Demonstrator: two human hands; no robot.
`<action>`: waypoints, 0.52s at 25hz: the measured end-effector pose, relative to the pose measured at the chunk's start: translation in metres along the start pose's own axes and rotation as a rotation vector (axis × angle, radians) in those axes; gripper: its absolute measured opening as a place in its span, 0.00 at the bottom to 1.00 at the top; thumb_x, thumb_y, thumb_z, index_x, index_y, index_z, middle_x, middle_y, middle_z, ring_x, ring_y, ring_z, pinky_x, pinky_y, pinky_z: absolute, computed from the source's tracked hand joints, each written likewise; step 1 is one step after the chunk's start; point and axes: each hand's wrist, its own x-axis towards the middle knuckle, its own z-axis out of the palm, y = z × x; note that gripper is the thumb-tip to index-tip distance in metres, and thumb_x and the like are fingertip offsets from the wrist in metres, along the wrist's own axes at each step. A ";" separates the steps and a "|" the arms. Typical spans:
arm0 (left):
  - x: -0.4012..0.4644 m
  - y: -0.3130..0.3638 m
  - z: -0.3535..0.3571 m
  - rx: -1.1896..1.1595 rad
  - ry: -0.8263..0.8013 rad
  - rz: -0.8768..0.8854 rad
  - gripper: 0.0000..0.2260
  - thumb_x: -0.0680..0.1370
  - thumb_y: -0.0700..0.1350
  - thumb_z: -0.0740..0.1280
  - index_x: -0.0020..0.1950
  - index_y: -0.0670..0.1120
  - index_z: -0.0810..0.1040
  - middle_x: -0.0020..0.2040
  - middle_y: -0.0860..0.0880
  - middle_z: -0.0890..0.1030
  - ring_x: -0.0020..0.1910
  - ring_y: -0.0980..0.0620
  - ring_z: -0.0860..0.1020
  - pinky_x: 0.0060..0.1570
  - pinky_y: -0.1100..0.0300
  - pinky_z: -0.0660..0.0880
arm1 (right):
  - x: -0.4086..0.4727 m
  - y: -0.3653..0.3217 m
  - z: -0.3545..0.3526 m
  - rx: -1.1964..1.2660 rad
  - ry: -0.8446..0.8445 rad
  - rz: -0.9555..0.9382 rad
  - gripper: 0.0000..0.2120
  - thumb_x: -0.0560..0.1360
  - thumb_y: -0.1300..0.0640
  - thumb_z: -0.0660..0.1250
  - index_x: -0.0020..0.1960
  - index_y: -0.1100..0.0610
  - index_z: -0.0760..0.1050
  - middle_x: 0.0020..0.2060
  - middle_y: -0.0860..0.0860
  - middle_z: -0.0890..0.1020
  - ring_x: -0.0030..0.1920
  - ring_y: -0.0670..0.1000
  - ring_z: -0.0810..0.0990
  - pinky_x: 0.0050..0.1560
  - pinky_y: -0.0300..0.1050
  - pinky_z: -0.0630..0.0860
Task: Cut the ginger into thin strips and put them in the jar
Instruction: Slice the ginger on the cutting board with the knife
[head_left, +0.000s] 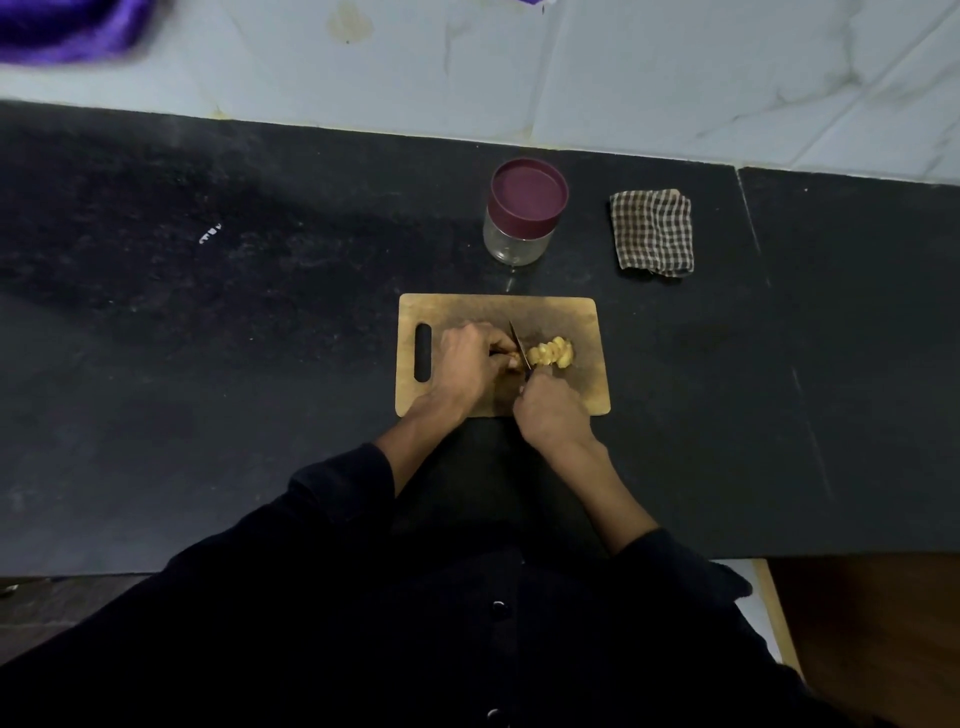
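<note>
Slicing knobbly yellow ginger on wooden cutting board.
Left hand pins ginger; right hand grips thin steel knife.

At frame centre, a wooden cutting board lies on the dark tabletop. The left hand holds the ginger; the right hand grips a knife, blade on the ginger. Above the board stand a lidded jar and a folded checked cloth.

Yellow sliced ginger lies on the board; lidded jar stands beyond.
</note>
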 end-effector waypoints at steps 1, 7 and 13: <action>0.000 0.000 0.000 0.000 0.000 -0.003 0.07 0.70 0.40 0.75 0.47 0.47 0.84 0.47 0.51 0.84 0.48 0.56 0.80 0.56 0.54 0.77 | 0.003 -0.002 -0.001 0.003 -0.001 -0.007 0.12 0.81 0.57 0.59 0.63 0.61 0.70 0.55 0.58 0.80 0.53 0.57 0.80 0.46 0.49 0.74; 0.000 0.004 0.001 0.018 0.022 -0.029 0.06 0.70 0.42 0.75 0.46 0.48 0.85 0.47 0.52 0.84 0.48 0.55 0.81 0.55 0.52 0.76 | -0.012 0.012 0.011 0.018 -0.025 0.005 0.12 0.82 0.56 0.57 0.63 0.60 0.67 0.55 0.59 0.79 0.54 0.59 0.79 0.49 0.54 0.75; -0.004 0.003 0.002 0.033 0.049 -0.015 0.07 0.70 0.41 0.75 0.47 0.48 0.84 0.47 0.52 0.84 0.49 0.54 0.79 0.55 0.52 0.75 | -0.022 0.032 0.012 0.049 -0.054 -0.006 0.09 0.83 0.54 0.56 0.57 0.59 0.69 0.54 0.58 0.79 0.54 0.60 0.78 0.50 0.54 0.73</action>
